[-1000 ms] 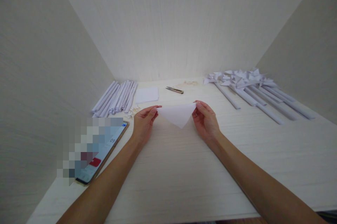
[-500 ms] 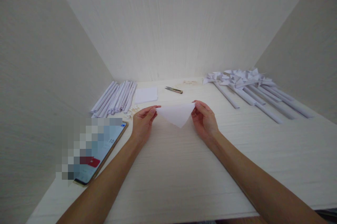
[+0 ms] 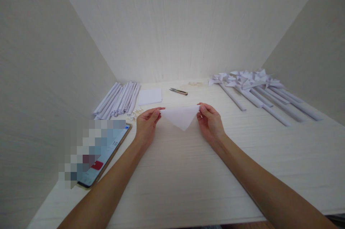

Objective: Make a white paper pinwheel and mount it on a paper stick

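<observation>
Both hands hold a white paper triangle (image 3: 180, 117) just above the counter (image 3: 188, 171), mid-front. Left hand (image 3: 147, 125) pinches the left corner, right hand (image 3: 210, 121) pinches the right corner; both grips are narrow, closed on the paper. The long edge runs between the hands and the point hangs toward the person.

Step in hand, by my read: a fold of the sheet, the triangle already made and its top edge being lined up or creased. A next move would call for keeping both corners matched and pressing the crease flat without letting the paper skew.

Around: bundle of rolled paper sticks (image 3: 118, 99) back left, small white sheet (image 3: 150, 96) beside it, tiny pale bits (image 3: 135, 113) near the left hand. Cutter knife (image 3: 178, 91) behind the paper, well apart. Pile of finished paper pinwheels (image 3: 256, 89) back right. Phone (image 3: 104, 153) on the left, just beside the left forearm, screen blurred.

Nothing sits between the hands and the counter; the phone is the closest thing an elbow could bump.
</observation>
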Tool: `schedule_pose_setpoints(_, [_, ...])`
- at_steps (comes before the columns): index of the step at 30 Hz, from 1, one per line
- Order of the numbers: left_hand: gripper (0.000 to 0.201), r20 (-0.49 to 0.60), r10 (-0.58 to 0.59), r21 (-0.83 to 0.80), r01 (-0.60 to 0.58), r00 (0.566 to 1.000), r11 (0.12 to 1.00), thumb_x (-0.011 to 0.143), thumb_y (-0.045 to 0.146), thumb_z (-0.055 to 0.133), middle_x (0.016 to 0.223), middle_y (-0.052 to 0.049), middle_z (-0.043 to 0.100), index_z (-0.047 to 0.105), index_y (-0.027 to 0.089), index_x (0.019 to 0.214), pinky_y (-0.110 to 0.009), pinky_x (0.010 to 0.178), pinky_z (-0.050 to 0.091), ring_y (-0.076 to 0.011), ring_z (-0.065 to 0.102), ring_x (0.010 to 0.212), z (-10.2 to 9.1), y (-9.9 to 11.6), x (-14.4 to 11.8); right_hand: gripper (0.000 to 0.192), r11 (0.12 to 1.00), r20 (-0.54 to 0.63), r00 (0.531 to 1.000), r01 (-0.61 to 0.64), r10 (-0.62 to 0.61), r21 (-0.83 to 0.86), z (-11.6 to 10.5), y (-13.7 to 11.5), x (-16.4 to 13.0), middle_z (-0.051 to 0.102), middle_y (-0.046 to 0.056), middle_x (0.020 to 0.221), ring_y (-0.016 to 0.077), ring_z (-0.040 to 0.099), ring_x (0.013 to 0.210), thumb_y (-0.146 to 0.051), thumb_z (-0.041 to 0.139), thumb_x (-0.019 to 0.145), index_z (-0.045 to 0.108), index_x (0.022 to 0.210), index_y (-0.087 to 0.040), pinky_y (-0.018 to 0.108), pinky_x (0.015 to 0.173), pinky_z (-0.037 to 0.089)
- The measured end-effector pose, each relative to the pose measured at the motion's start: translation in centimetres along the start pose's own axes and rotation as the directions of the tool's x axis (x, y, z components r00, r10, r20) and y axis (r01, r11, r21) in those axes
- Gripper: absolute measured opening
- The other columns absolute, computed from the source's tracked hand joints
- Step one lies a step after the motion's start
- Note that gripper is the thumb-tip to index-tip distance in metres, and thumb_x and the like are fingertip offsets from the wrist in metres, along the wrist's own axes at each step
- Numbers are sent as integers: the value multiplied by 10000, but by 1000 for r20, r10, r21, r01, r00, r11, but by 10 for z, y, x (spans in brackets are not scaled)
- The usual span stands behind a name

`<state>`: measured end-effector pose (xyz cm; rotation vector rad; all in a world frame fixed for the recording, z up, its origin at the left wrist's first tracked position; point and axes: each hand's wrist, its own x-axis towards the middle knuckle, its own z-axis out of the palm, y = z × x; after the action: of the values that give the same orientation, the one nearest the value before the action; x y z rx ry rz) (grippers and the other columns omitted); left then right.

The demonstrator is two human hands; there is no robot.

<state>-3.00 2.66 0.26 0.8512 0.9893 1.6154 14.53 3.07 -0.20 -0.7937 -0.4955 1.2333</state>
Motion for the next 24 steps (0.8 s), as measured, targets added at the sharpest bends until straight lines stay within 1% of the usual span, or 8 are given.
schedule_pose_setpoints(6, [193,-28,3,8,-3,1000,1000,495,300,757,732,-19,690,677,170,612,-191,647,428,-65,561,668,-1,-1,2,86,999,21,1000,21,-20,-32,2,-2,-1,628,-31,666,47,449,555,-184,731,500,654,527,-213,187,504,370])
schedule_pose_setpoints(10, [189,-36,-11,-3,11,999,1000,488,297,757,717,-12,686,676,172,604,-183,639,422,-59,553,652,-1,0,2,98,1000,31,999,-14,14,2,3,-4,-1,617,-35,650,53,477,589,-179,732,475,654,526,-210,179,513,373])
schedule_pose_setpoints(15, [165,-25,6,34,-5,1000,999,512,297,744,726,-23,693,679,176,604,-194,631,421,-72,560,654,0,-1,1,80,999,31,999,-35,34,30,2,-5,-1,601,-42,636,52,482,591,-206,716,498,644,532,-207,173,503,361])
schedule_pose_setpoints(17, [155,-14,32,67,-31,999,997,531,295,735,726,-24,697,686,179,622,-199,629,419,-78,565,658,-1,-3,1,76,999,6,1000,-26,26,17,2,-4,0,597,-44,635,53,478,583,-208,707,505,637,532,-206,177,495,353])
schedule_pose_setpoints(21, [131,23,81,128,-84,996,988,564,280,720,730,-25,702,698,185,651,-205,640,415,-85,569,667,-1,-6,0,87,1000,-90,996,-3,3,-1,3,-1,1,587,-54,617,52,470,570,-214,705,505,629,546,-205,181,494,340])
schedule_pose_setpoints(24, [136,21,89,140,-91,996,986,573,286,714,742,-30,704,701,184,663,-214,643,416,-93,571,679,-1,-7,0,102,1000,-109,994,4,-5,-7,3,0,1,591,-59,607,60,478,574,-221,713,511,625,562,-211,195,516,348])
